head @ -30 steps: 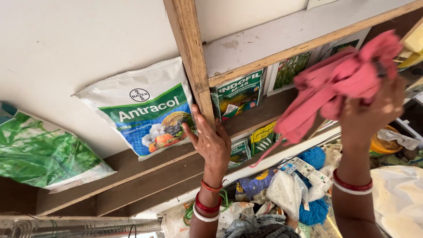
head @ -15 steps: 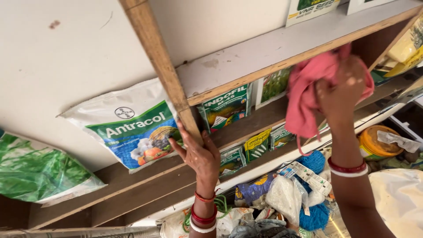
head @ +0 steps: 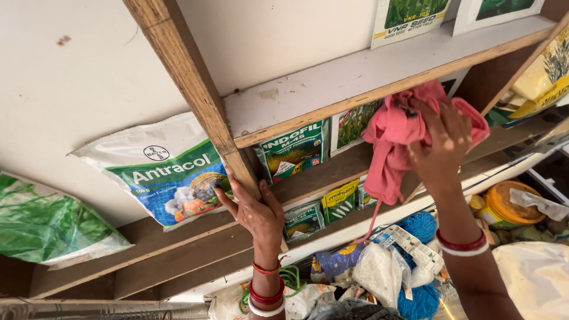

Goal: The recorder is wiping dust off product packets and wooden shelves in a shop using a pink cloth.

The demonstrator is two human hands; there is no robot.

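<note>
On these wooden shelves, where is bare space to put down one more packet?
The white shelf board is bare from the wooden upright post to the pink cloth in the right hand. Below, green packets and the heap of bags crowd everything.

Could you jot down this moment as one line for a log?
left hand: braced on wooden upright | right hand: pressing pink cloth against shelf edge | nearby: white-and-green packet

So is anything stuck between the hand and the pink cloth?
No. The right hand grips the pink cloth directly, pressing it against the front edge of the white shelf. Nothing shows between them. The left hand rests on the wooden post, away from the cloth.
</note>
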